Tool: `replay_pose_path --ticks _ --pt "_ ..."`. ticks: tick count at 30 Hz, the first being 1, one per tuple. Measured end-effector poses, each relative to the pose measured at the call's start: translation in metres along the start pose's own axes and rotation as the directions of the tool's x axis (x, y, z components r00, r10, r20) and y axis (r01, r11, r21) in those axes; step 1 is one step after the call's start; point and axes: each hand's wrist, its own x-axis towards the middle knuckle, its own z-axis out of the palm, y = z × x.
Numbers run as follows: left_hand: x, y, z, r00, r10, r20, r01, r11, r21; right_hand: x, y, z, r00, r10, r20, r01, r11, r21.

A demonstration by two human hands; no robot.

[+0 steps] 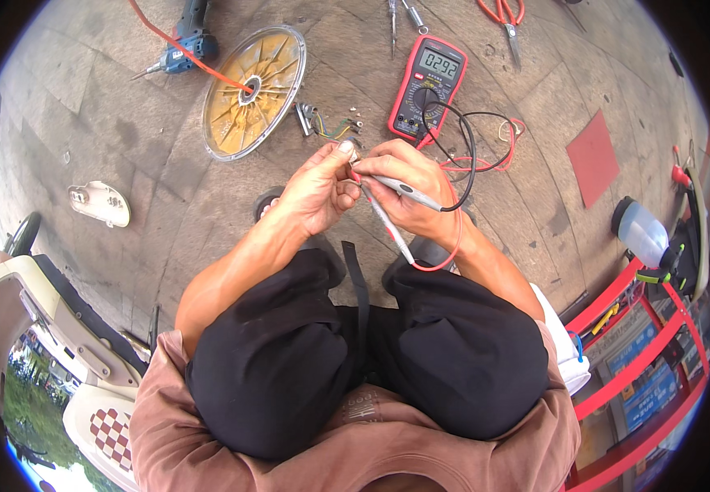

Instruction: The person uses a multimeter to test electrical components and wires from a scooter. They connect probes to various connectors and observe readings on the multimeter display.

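Observation:
Between thumb and fingers, my left hand [321,187] pinches a small part with wires, mostly hidden by the fingertips. My right hand [413,187] holds two multimeter probes, one with a black lead [407,192] and one with a red lead [388,226], their tips close to that part. Just beyond the hands, several thin coloured wires [333,130] run to a small metal piece [305,118] on the ground. A red digital multimeter [428,86] lies above my right hand, its display lit with digits. A round ribbed metal cover [256,92] with yellowish residue stands to the upper left.
A blue power drill [190,52], a screwdriver [393,31] and orange-handled scissors [508,27] lie farther out. At left are a pale plastic cover [100,203] and a scooter's body [53,320]. On the right are a red sheet [593,158], a spray bottle [644,237] and a red metal rack [628,363].

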Motion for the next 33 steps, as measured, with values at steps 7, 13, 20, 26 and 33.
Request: replay_pose_path --ticks 7,13,20,26,33 --pt "0.004 0.002 -0.001 1.000 -0.010 0.010 0.010 1.000 -0.027 0.003 0.003 0.002 0.999 0.025 -0.026 -0.025 1.000 0.002" --pt "0.007 0.003 -0.001 1.000 -0.015 -0.005 0.015 0.999 -0.040 0.005 0.009 0.003 0.999 0.031 -0.042 -0.031 0.999 0.009" --pt "0.011 0.004 -0.002 0.999 -0.027 -0.031 0.026 0.999 -0.041 0.007 0.012 0.002 0.999 0.046 -0.027 -0.045 0.999 0.022" --pt "0.013 0.005 -0.002 0.999 -0.029 -0.035 0.027 0.999 -0.044 0.008 0.014 0.002 0.999 0.041 -0.015 -0.041 0.999 0.028" --pt "0.012 0.004 -0.001 0.999 -0.026 -0.047 0.024 0.999 -0.037 0.008 0.013 0.001 0.999 0.048 -0.008 -0.047 0.999 0.024"
